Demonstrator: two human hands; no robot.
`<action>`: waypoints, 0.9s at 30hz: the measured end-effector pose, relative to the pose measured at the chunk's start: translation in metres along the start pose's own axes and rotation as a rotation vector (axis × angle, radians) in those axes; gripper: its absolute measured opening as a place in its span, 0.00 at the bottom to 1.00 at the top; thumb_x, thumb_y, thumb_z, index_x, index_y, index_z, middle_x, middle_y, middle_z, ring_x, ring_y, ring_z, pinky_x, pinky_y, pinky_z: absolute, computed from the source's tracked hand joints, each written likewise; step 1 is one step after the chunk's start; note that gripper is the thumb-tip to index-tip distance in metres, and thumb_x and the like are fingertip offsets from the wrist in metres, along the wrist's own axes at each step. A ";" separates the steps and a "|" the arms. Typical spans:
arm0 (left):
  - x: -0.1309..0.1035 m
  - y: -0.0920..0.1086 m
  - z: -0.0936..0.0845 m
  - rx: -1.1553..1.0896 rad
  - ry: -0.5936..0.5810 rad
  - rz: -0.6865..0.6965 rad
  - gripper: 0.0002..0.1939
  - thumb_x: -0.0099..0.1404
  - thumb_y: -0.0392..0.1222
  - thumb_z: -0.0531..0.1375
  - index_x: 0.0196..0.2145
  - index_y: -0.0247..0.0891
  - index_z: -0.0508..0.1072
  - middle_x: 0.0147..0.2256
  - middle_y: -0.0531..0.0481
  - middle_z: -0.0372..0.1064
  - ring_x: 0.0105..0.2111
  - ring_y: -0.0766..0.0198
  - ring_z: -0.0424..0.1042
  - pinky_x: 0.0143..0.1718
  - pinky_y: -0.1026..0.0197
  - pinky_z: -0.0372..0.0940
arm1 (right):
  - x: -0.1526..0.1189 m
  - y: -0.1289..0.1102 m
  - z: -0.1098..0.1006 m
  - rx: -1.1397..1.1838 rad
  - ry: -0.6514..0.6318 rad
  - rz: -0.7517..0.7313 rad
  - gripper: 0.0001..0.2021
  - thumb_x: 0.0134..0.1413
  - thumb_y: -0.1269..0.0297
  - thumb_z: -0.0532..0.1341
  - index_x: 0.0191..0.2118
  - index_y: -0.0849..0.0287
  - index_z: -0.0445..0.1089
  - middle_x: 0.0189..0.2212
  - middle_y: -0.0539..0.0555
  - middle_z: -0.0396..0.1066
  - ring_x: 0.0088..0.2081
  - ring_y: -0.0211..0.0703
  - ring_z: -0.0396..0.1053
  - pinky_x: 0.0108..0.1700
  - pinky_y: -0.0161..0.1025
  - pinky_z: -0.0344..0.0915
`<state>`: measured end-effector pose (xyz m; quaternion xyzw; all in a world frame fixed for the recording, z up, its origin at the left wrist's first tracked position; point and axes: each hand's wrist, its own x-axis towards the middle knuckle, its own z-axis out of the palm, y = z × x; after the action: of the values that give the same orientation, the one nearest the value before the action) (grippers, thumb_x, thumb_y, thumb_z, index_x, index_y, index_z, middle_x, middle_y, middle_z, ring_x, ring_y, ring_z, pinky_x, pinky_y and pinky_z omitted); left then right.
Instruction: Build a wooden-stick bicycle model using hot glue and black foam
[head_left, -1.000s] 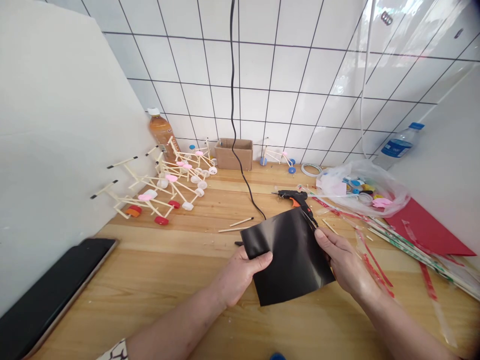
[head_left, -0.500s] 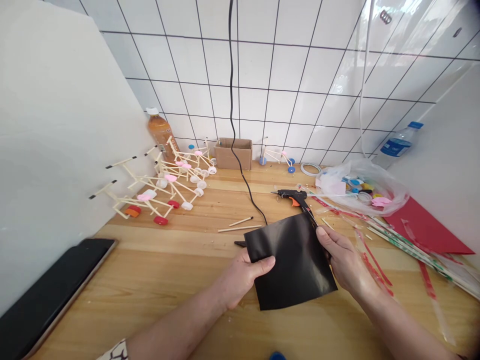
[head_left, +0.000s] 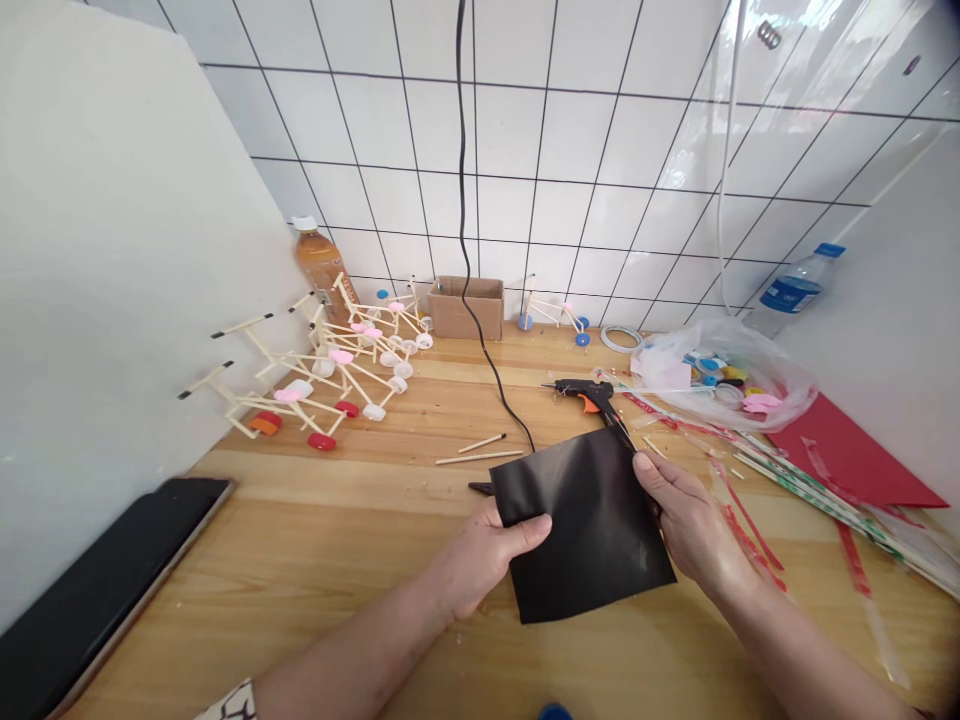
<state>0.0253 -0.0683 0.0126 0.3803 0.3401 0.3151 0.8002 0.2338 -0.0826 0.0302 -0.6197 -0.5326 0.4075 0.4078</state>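
Note:
A shiny black sheet (head_left: 592,540), roughly square, is held over the wooden table. My left hand (head_left: 487,555) grips its left side, thumb on top and fingers underneath. The right edge is pinched by my right hand (head_left: 686,515), whose fingers are partly hidden behind it. Just beyond the sheet lies a black hot glue gun (head_left: 589,390) with an orange trigger. A small black pointed object (head_left: 481,488) sticks out from under the left edge; the rest of it is hidden. Two thin wooden sticks (head_left: 480,457) lie beyond my left hand.
Several stick models with bottle-cap wheels (head_left: 330,370) stand at left, by an orange drink bottle (head_left: 322,265). A cardboard box (head_left: 466,308) is at the wall. At right are a plastic bag of caps (head_left: 720,375), a red sheet (head_left: 847,450) and a water bottle (head_left: 791,290). A black case (head_left: 112,580) lies left.
The black sheet and both hands have shifted very slightly, and the glare on the sheet has dimmed. Both hands keep the same hold.

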 end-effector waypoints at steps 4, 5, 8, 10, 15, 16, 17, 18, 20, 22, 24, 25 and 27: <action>0.000 -0.001 0.000 -0.005 0.000 -0.003 0.15 0.53 0.43 0.64 0.40 0.39 0.76 0.41 0.47 0.74 0.48 0.53 0.68 0.52 0.54 0.58 | -0.001 -0.004 0.002 0.233 0.033 0.106 0.16 0.52 0.47 0.53 0.27 0.54 0.65 0.24 0.53 0.69 0.30 0.49 0.68 0.29 0.41 0.63; 0.000 -0.001 0.000 -0.005 0.002 -0.003 0.15 0.53 0.43 0.64 0.40 0.39 0.76 0.41 0.47 0.74 0.48 0.53 0.68 0.52 0.54 0.58 | -0.001 -0.005 0.002 0.279 0.027 0.121 0.15 0.52 0.47 0.53 0.27 0.53 0.64 0.25 0.52 0.69 0.30 0.49 0.68 0.30 0.42 0.64; 0.000 0.000 0.000 -0.008 0.001 -0.002 0.15 0.53 0.43 0.64 0.40 0.39 0.76 0.41 0.47 0.74 0.49 0.53 0.67 0.52 0.54 0.58 | -0.002 -0.006 0.003 0.369 0.010 0.146 0.14 0.51 0.49 0.55 0.27 0.53 0.63 0.26 0.52 0.70 0.30 0.48 0.68 0.31 0.43 0.64; 0.000 0.000 0.000 -0.007 -0.007 -0.002 0.16 0.54 0.43 0.64 0.41 0.39 0.75 0.41 0.47 0.74 0.49 0.53 0.67 0.52 0.54 0.58 | -0.002 -0.005 0.004 0.379 0.007 0.147 0.13 0.51 0.49 0.55 0.27 0.53 0.63 0.25 0.52 0.69 0.30 0.48 0.68 0.31 0.43 0.63; 0.000 0.001 0.001 -0.013 -0.015 0.009 0.16 0.54 0.42 0.64 0.42 0.39 0.75 0.43 0.47 0.73 0.48 0.54 0.68 0.52 0.53 0.59 | 0.000 -0.004 0.002 0.305 0.119 0.145 0.17 0.49 0.47 0.56 0.22 0.54 0.60 0.17 0.48 0.60 0.20 0.40 0.59 0.22 0.37 0.57; -0.001 0.001 0.001 -0.014 -0.022 0.000 0.16 0.54 0.42 0.64 0.42 0.39 0.75 0.43 0.47 0.73 0.48 0.54 0.68 0.52 0.53 0.59 | 0.001 -0.004 0.001 0.309 0.139 0.156 0.18 0.48 0.46 0.57 0.21 0.55 0.59 0.16 0.47 0.57 0.19 0.37 0.56 0.21 0.36 0.55; -0.001 0.001 0.001 -0.014 -0.026 -0.011 0.16 0.54 0.42 0.64 0.42 0.38 0.75 0.43 0.46 0.73 0.48 0.53 0.68 0.52 0.53 0.59 | 0.002 -0.004 -0.001 0.322 0.152 0.170 0.18 0.47 0.45 0.57 0.21 0.56 0.60 0.16 0.46 0.56 0.18 0.35 0.54 0.20 0.34 0.54; -0.001 0.002 0.000 -0.015 -0.027 -0.021 0.16 0.54 0.42 0.64 0.42 0.38 0.75 0.43 0.46 0.73 0.49 0.53 0.68 0.52 0.52 0.59 | 0.003 -0.005 -0.003 0.338 0.161 0.182 0.18 0.46 0.45 0.58 0.22 0.56 0.61 0.16 0.46 0.55 0.18 0.34 0.52 0.20 0.33 0.52; -0.001 0.003 0.000 -0.028 -0.007 -0.030 0.16 0.54 0.42 0.64 0.41 0.37 0.75 0.42 0.45 0.73 0.49 0.52 0.67 0.52 0.52 0.59 | 0.005 -0.005 -0.008 0.362 0.170 0.170 0.18 0.45 0.45 0.59 0.25 0.58 0.65 0.16 0.46 0.53 0.18 0.32 0.50 0.19 0.32 0.49; -0.001 0.006 0.000 -0.047 0.027 -0.022 0.16 0.54 0.42 0.64 0.41 0.36 0.75 0.42 0.44 0.73 0.49 0.52 0.67 0.52 0.52 0.60 | 0.007 -0.005 -0.014 0.365 0.189 0.134 0.19 0.45 0.46 0.60 0.27 0.60 0.66 0.16 0.45 0.52 0.18 0.31 0.48 0.18 0.30 0.46; 0.001 0.008 -0.001 -0.071 0.080 0.007 0.15 0.54 0.42 0.64 0.40 0.35 0.76 0.42 0.44 0.73 0.49 0.52 0.67 0.53 0.53 0.60 | 0.008 -0.005 -0.021 0.385 0.191 0.101 0.18 0.46 0.48 0.60 0.28 0.60 0.67 0.17 0.45 0.52 0.19 0.31 0.47 0.18 0.30 0.44; 0.002 0.010 -0.001 -0.090 0.116 0.030 0.15 0.53 0.42 0.64 0.39 0.34 0.76 0.43 0.44 0.73 0.49 0.52 0.67 0.53 0.54 0.60 | 0.009 -0.005 -0.024 0.400 0.194 0.093 0.17 0.46 0.48 0.61 0.28 0.60 0.67 0.17 0.46 0.53 0.19 0.31 0.48 0.18 0.30 0.44; 0.003 0.012 -0.001 -0.148 0.193 0.075 0.15 0.53 0.41 0.65 0.39 0.34 0.76 0.43 0.45 0.73 0.48 0.54 0.68 0.53 0.55 0.60 | 0.011 -0.006 -0.029 0.430 0.203 0.078 0.17 0.45 0.49 0.61 0.28 0.60 0.67 0.17 0.46 0.53 0.19 0.31 0.48 0.18 0.30 0.44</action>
<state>0.0233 -0.0590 0.0211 0.3006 0.3767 0.4042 0.7774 0.2599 -0.0734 0.0447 -0.5764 -0.3657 0.4627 0.5657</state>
